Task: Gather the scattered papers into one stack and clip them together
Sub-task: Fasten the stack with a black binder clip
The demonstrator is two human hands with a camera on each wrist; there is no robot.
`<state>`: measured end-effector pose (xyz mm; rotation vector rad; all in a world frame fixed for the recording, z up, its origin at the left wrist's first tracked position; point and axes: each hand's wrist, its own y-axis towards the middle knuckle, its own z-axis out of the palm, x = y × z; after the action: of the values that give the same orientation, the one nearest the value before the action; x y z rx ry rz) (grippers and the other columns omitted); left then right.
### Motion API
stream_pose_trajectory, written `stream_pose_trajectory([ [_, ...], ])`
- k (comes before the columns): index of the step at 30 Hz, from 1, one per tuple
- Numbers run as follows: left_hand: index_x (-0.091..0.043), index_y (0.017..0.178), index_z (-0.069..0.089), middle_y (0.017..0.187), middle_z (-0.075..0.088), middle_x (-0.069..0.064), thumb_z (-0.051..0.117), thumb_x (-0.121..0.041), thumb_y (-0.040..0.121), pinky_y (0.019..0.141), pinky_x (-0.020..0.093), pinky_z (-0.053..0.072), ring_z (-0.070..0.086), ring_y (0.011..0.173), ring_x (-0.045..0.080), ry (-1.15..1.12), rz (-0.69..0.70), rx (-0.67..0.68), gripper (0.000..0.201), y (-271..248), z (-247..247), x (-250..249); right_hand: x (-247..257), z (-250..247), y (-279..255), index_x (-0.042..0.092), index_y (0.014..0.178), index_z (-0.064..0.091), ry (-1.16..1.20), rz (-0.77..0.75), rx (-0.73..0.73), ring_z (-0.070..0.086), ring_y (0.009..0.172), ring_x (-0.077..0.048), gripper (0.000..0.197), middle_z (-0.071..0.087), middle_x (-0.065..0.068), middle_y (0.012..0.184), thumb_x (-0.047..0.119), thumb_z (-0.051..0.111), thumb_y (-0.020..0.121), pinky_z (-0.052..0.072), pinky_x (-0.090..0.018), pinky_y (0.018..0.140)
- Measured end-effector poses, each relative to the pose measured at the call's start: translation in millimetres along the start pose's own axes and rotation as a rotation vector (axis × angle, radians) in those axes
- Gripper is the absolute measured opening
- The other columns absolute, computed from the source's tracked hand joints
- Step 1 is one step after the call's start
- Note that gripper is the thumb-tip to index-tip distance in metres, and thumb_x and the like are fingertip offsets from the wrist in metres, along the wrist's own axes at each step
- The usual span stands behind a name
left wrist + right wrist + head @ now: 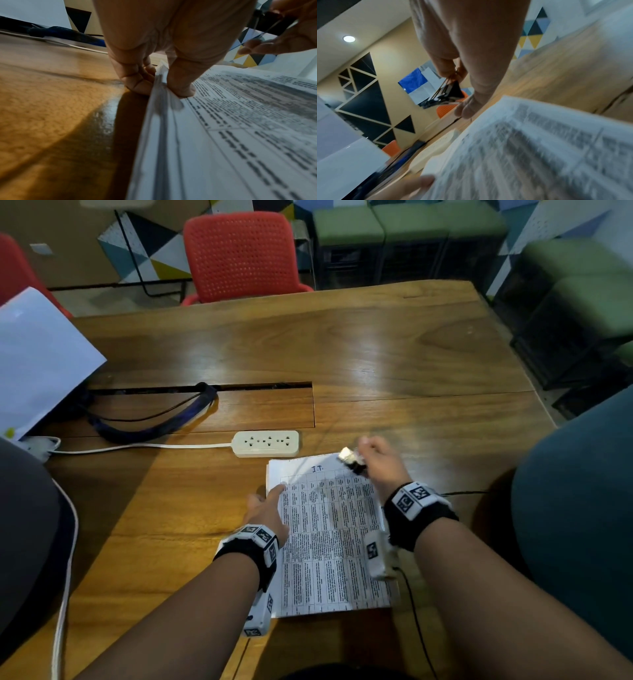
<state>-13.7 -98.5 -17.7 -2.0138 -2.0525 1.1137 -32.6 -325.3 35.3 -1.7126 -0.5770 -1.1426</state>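
Clipping comes next: the paper stack (329,535) lies squared on the table (411,354), left hand (265,510) pinching its edge, right hand (380,463) squeezing the binder clip (351,460) above the top corner, needing its mouth slid on.

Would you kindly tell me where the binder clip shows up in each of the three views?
Head: binder clip right of centre, held in the right hand above the paper stack's far right corner.
Left wrist: top right.
Right wrist: centre.
Shared landmark: the paper stack.
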Motion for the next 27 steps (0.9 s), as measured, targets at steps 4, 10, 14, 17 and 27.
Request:
stream_pose_trajectory([
  [4, -0.049, 0.139, 0.032, 0.13, 0.027, 0.003, 0.071, -0.005, 0.08, 0.08, 0.035, 0.058, 0.052, 0.093, 0.019, -0.048, 0.008, -0.022, 0.084, -0.1, 3.4, 1.7, -10.5, 41.1, -17.8, 0.011, 0.079, 0.052, 0.062, 0.082, 0.266, 0.06, 0.081, -0.029, 0.017, 0.055, -0.017, 0.09, 0.02, 0.058, 0.092, 0.055, -0.029, 0.056],
  [10, -0.041, 0.143, 0.025, 0.131, 0.035, 0.006, 0.076, -0.004, 0.075, 0.088, 0.033, 0.052, 0.056, 0.103, 0.027, -0.074, 0.014, -0.024, 0.093, 1.3, 1.7, -0.2, -43.2, 53.0, -18.4, 0.022, 0.063, 0.051, -0.29, 0.053, 0.264, 0.05, 0.064, -0.021, 0.032, 0.054, -0.005, 0.071, 0.043, 0.055, 0.088, 0.044, -0.035, 0.058],
  [14, -0.02, 0.128, 0.04, 0.111, 0.059, 0.004, 0.08, -0.009, 0.067, 0.076, 0.034, 0.053, 0.061, 0.097, 0.027, -0.179, -0.186, -0.014, 0.075, 11.2, -7.6, -3.9, -43.1, 54.5, -24.3, 0.026, 0.08, 0.057, -0.259, 0.058, 0.274, 0.053, 0.071, -0.022, 0.012, 0.061, -0.009, 0.085, 0.036, 0.058, 0.086, 0.044, -0.036, 0.063],
  [17, -0.014, 0.107, 0.057, 0.099, 0.066, 0.007, 0.066, -0.016, 0.075, 0.078, 0.039, 0.058, 0.065, 0.085, 0.026, -0.126, -0.19, 0.084, 0.033, 19.6, -15.1, -9.3, -39.7, 52.9, -27.0, 0.024, 0.087, 0.067, -0.225, 0.077, 0.305, 0.058, 0.08, -0.027, 0.009, 0.064, -0.014, 0.094, 0.03, 0.062, 0.083, 0.051, -0.047, 0.068],
  [27, -0.016, 0.137, 0.038, 0.13, 0.057, 0.01, 0.062, -0.017, 0.088, 0.098, 0.046, 0.048, 0.057, 0.115, 0.032, -0.416, -0.058, 0.006, 0.055, 52.8, -30.2, -28.8, -27.1, 53.7, -12.1, 0.021, 0.071, 0.075, -0.372, 0.064, 0.289, 0.064, 0.086, -0.023, 0.03, 0.071, -0.003, 0.086, 0.038, 0.057, 0.088, 0.051, -0.044, 0.091],
])
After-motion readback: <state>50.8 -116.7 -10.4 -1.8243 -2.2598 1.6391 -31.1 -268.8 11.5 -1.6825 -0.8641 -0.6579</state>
